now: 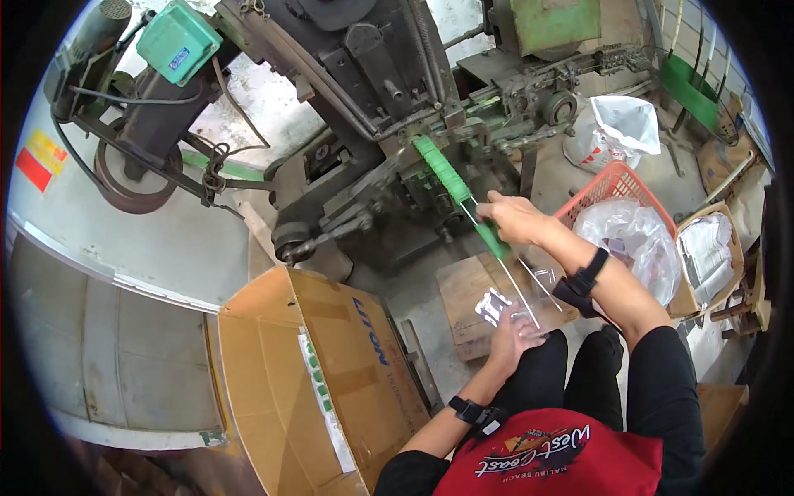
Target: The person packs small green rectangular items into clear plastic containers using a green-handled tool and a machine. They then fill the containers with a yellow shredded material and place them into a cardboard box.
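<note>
A red shirt front (538,459) fills the bottom edge, nearest the lens, with black-trousered knees just beyond it. The left hand (514,337) hovers over a wooden board (463,289), fingers curled loosely around a clear plastic bag (504,307) with something shiny inside; how firmly it grips cannot be told. The right hand (511,218), higher and closer to the machine, is clenched around a bundle of thin metal rods (521,285), which slant down from the fist to the mouth of the bag by the left fingers. A green chute (451,186) runs from the dark, greasy machine (372,91) to just under the right fist. An open cardboard box (314,372) stands at the person's left; an orange basket (616,186) lined with plastic sits at the right.
</note>
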`<action>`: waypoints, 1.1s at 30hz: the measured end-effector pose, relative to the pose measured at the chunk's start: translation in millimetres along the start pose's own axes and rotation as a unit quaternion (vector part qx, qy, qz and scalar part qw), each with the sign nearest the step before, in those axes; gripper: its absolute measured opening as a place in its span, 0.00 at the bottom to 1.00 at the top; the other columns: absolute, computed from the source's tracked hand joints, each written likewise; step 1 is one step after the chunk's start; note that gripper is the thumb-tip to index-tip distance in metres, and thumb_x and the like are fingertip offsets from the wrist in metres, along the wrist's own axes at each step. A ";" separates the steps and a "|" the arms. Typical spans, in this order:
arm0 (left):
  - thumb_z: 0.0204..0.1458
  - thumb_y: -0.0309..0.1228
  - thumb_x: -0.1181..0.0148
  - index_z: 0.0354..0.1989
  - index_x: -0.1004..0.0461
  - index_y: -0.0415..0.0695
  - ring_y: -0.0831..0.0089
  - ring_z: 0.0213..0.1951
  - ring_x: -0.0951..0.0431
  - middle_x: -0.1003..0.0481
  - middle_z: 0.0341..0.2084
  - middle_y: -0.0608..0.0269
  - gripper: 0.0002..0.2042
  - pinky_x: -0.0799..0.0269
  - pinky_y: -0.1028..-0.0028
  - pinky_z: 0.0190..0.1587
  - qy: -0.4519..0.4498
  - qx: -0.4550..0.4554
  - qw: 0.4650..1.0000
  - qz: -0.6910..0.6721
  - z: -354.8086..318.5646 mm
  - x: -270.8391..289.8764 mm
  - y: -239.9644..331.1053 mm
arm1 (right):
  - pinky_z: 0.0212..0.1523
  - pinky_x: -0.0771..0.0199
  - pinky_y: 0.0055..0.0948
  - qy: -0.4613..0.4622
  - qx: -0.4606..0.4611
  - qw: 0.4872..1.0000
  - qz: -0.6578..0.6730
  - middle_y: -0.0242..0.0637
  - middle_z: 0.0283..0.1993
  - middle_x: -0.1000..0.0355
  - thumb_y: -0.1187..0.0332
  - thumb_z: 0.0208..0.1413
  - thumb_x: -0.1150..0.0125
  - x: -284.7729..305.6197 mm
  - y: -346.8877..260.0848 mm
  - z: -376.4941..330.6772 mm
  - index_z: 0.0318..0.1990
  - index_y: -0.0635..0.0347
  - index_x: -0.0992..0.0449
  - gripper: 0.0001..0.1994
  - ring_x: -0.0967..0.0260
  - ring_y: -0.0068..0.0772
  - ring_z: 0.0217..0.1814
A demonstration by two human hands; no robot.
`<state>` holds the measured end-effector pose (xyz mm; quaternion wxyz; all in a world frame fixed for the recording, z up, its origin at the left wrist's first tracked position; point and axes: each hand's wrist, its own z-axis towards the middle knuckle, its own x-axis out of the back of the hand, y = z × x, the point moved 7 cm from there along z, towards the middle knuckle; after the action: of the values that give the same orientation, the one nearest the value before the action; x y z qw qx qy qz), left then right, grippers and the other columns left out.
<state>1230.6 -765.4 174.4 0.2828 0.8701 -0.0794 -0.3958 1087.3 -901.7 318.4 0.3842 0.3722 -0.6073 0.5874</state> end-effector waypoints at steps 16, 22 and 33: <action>0.60 0.49 0.71 0.50 0.38 0.49 0.63 0.40 0.26 0.28 0.41 0.60 0.22 0.28 0.61 0.38 -0.005 -0.009 0.997 -0.070 7.4 -39.4 0.4 | 0.37 0.34 0.37 0.074 -0.068 0.958 0.270 0.48 0.30 0.31 0.79 0.39 0.50 -27.4 9.6 -125.2 0.34 0.66 0.27 0.11 0.33 0.47 0.33; 0.60 0.51 0.71 0.50 0.37 0.53 0.66 0.44 0.27 0.28 0.44 0.65 0.21 0.29 0.59 0.39 0.044 0.006 0.997 -0.070 9.5 -36.8 10.2 | 0.35 0.32 0.41 0.134 -0.049 0.961 0.236 0.52 0.32 0.29 0.77 0.38 0.51 -26.6 -0.5 -143.4 0.37 0.63 0.27 0.14 0.31 0.53 0.34; 0.57 0.38 0.55 0.35 0.31 0.43 0.78 0.30 0.28 0.30 0.27 0.67 0.12 0.30 0.76 0.31 0.115 -0.060 0.991 -0.016 1.5 -46.8 -4.9 | 0.32 0.33 0.44 0.219 -0.086 0.971 0.034 0.44 0.27 0.34 0.75 0.35 0.46 -12.1 -24.1 -186.4 0.29 0.59 0.28 0.09 0.32 0.50 0.32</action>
<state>1197.5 -745.1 201.0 0.3349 0.8927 -0.0082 -0.3013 1119.7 -716.2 320.5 0.5180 0.1797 -0.5690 0.6129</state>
